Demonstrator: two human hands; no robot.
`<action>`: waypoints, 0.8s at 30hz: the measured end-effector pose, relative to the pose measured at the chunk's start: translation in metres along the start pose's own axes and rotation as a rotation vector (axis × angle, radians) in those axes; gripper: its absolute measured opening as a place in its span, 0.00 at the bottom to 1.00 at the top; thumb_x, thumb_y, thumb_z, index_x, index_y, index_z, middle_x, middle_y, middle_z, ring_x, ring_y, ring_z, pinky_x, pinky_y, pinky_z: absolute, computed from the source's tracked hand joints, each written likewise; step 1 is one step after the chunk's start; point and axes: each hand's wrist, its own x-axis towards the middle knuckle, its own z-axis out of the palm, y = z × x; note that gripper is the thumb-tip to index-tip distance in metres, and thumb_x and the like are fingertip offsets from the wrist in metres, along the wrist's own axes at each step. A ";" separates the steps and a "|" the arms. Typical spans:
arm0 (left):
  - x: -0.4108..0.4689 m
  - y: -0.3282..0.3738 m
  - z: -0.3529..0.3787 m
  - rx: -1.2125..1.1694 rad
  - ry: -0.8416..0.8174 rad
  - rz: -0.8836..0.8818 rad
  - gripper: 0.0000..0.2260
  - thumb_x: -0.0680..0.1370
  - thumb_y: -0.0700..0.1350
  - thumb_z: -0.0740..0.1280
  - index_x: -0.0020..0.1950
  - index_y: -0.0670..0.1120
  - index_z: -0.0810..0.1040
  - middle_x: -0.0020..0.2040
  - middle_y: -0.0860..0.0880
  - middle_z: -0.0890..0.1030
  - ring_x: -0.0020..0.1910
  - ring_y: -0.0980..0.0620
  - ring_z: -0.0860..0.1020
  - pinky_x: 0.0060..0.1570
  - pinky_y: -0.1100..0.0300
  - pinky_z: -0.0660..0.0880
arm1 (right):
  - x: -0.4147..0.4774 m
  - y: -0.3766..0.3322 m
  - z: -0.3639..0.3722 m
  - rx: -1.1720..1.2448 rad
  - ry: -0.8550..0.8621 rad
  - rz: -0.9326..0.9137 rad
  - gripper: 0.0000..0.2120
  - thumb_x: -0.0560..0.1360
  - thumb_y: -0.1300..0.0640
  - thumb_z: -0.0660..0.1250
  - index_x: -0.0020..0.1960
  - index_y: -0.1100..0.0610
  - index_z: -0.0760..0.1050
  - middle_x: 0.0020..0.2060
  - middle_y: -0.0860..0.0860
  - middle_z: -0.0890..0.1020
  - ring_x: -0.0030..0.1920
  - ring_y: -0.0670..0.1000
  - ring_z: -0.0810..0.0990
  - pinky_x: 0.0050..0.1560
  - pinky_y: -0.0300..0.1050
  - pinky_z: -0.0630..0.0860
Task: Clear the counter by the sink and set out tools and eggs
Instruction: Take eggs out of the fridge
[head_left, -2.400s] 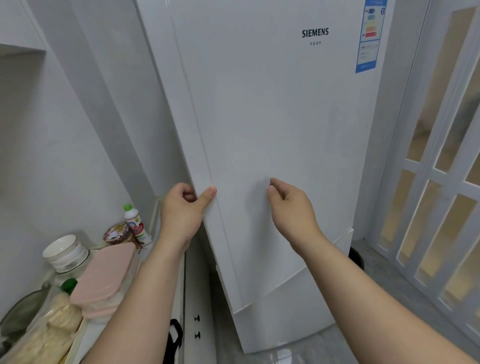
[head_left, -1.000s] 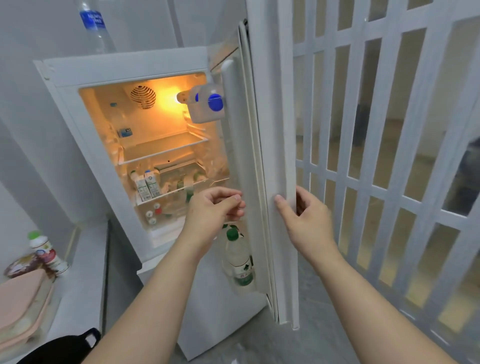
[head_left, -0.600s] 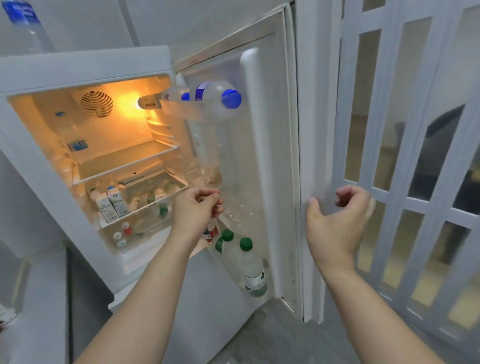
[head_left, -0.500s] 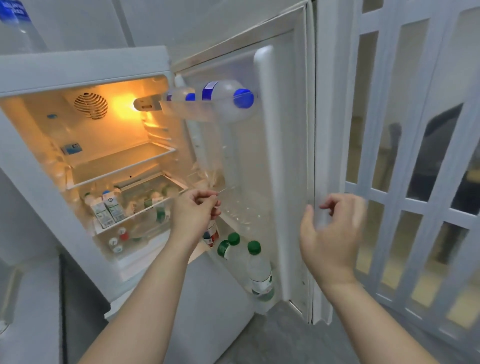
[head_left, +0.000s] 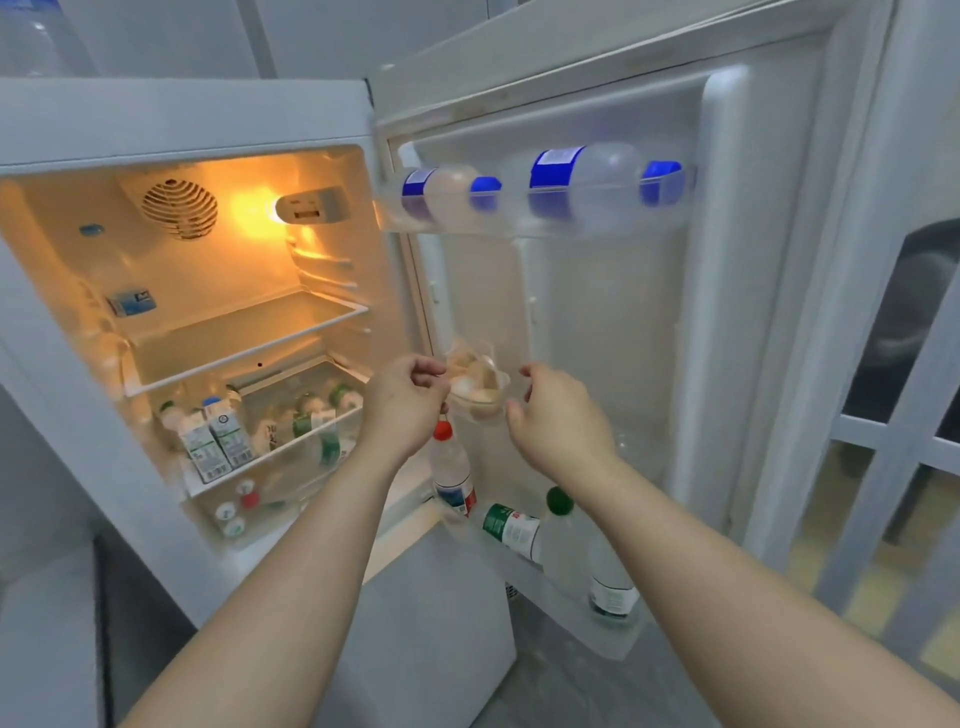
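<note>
Clear plastic encloses the eggs (head_left: 475, 387), which sit in a rack midway up the open fridge door (head_left: 613, 322). The blur hides whether the plastic is a bag or a moulded pack.

**Handling**
- Treat the eggs as light and fragile. The shells will probably crack under a squeeze or a knock against the rack edge.
- Expect the plastic to be thin, flexible and possibly slick from the cold.
- Take hold low on both sides and get your fingers underneath. Lifting by the loose top of the plastic risks a tear or a swing.

**Hands**
- Your left hand (head_left: 405, 410) is just left of the eggs, fingers curled and thumb close to forefinger.
- Your right hand (head_left: 563, 423) is just right of the eggs, fingers curled, with a gap between thumb and fingers.
- It cannot be told whether either hand has closed on the plastic.

**Surroundings**
- Above the eggs, blue-capped bottles (head_left: 587, 187) lie on their sides in the top door rack.
- Directly below the eggs stands a red-capped bottle (head_left: 451, 467), with green-capped bottles (head_left: 558, 525) lower and to the right.
- Left of the eggs is the lit fridge interior, with milk cartons (head_left: 215, 447) on a lower shelf.
- Far right of the eggs, a white folding door (head_left: 883, 467) limits your room to step back.
</note>
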 end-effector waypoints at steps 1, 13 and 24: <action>0.003 -0.002 0.001 0.013 -0.011 0.011 0.06 0.78 0.40 0.69 0.46 0.51 0.78 0.40 0.51 0.80 0.34 0.54 0.82 0.36 0.62 0.79 | 0.009 -0.002 0.001 -0.031 -0.013 0.017 0.17 0.79 0.51 0.62 0.66 0.55 0.72 0.57 0.55 0.80 0.56 0.59 0.79 0.52 0.53 0.78; 0.066 -0.025 0.016 0.183 -0.184 0.166 0.21 0.76 0.44 0.72 0.69 0.50 0.76 0.58 0.52 0.78 0.54 0.54 0.78 0.60 0.57 0.74 | 0.083 -0.016 0.037 -0.378 -0.139 0.174 0.13 0.80 0.51 0.61 0.60 0.56 0.76 0.56 0.56 0.80 0.56 0.59 0.81 0.44 0.45 0.71; 0.109 -0.024 0.032 0.290 -0.301 0.345 0.15 0.78 0.45 0.68 0.65 0.51 0.76 0.64 0.50 0.77 0.56 0.48 0.78 0.53 0.62 0.67 | 0.107 -0.012 0.043 -0.167 -0.107 0.075 0.10 0.84 0.51 0.53 0.49 0.51 0.71 0.52 0.57 0.80 0.47 0.58 0.74 0.44 0.45 0.65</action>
